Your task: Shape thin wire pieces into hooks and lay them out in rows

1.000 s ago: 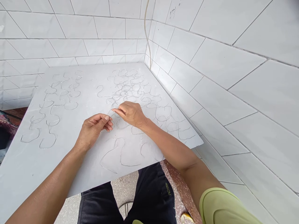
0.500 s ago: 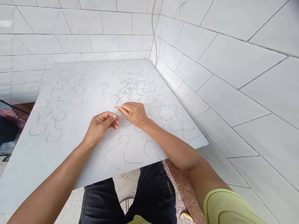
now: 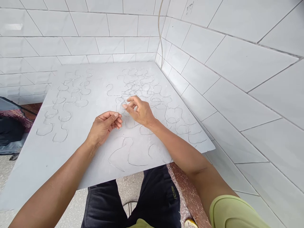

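Grey-white table [image 3: 38, 164] stands close to two tiled walls [image 3: 185, 53], and on it lie many thin wires [image 3: 67, 131], bent in curves. One part of them follows the left edge; another part, more crowded and overlapping, spreads toward the right edge and the back right corner. Some bigger curves lie near the front edge. Above the middle of the table, the left hand [image 3: 104, 126] has thumb and finger pressed together on one wire [image 3: 116, 107] — its fine line shows just above the fingertips. The right hand [image 3: 142, 112] is just beside — not touching the left, thumb and fingers parted.
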### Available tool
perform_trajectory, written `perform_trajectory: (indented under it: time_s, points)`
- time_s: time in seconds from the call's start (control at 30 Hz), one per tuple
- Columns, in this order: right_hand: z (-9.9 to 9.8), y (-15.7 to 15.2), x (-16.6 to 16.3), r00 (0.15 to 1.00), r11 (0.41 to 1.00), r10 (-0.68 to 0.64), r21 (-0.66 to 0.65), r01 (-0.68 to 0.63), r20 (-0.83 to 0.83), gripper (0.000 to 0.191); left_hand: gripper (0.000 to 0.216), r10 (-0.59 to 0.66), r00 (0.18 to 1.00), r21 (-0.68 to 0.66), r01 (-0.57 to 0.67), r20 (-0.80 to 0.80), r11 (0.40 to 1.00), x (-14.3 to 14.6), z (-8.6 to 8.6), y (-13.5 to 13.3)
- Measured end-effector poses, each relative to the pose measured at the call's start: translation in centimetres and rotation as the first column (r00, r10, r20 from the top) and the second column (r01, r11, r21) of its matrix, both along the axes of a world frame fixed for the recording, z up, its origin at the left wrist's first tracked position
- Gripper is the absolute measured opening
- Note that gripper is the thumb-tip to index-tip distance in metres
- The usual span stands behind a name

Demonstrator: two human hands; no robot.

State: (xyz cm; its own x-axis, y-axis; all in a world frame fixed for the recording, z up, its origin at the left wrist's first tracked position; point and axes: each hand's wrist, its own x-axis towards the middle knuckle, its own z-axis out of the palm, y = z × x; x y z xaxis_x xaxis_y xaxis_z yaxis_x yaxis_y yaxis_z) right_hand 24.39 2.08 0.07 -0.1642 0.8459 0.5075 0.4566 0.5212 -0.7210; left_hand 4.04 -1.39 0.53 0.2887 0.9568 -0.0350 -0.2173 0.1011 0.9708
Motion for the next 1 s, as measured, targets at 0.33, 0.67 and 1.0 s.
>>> perform_trajectory:
  time_s: [0.33,0.67,1.0]
  points:
    - [-0.2,-0.9,-1.2,0.854,0.709,0.433,-0.476,-0.521,-0.289,0.05,0.022,0.135,0.987,0.024,-0.137,0.083,0.99,-0.4,-0.2,0.3]
    - [-0.3,-0.8,-0.8,0.885,0.754,0.381,-0.464,-0.465,-0.269,0.053,0.045,0.218,0.976,-0.003,-0.218,0.024,0.976,-1.5,0.9,0.6]
    - [-0.3,-1.8,-1.1,0.893,0.83,0.45,-0.353,-0.432,-0.034,0.051,0.033,0.312,0.938,0.13,-0.294,-0.154,0.947,-1.6,0.4,0.8]
